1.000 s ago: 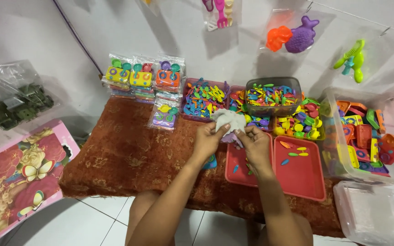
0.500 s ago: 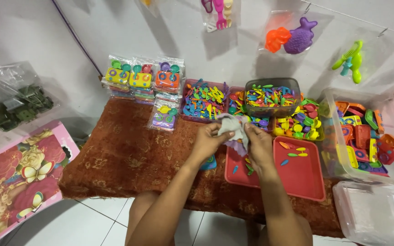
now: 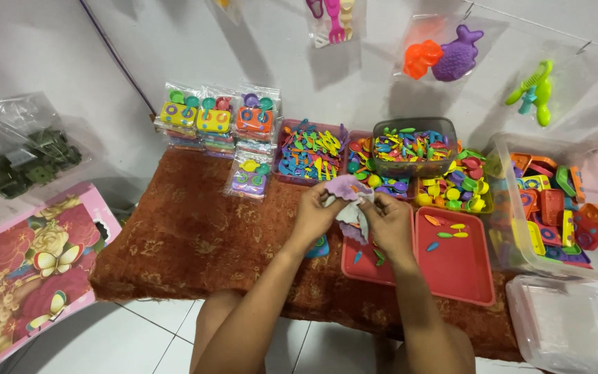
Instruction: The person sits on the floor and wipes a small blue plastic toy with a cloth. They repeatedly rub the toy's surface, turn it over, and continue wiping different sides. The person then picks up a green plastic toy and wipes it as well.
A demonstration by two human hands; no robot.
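Observation:
My left hand [image 3: 315, 215] and my right hand [image 3: 390, 220] are both closed on a small clear plastic bag [image 3: 351, 201] with something purple inside, held above the left edge of a red tray [image 3: 459, 273]. The bag is crumpled between my fingers. A few small coloured toy pieces [image 3: 444, 227] lie in the tray. A small blue piece [image 3: 318, 246] lies on the brown patterned cloth [image 3: 202, 235] under my left wrist.
Packed toy sets [image 3: 216, 121] lean against the wall at the back left. Boxes of small coloured toys [image 3: 410, 149] line the back. A clear bin of larger toy parts [image 3: 555, 204] stands right, a clear lid [image 3: 576, 332] below it. A pink box [image 3: 29, 266] sits left.
Both hands stayed over the tray's left edge, working the bag; it has gone from spread out and pale to bunched up, with purple showing at its top.

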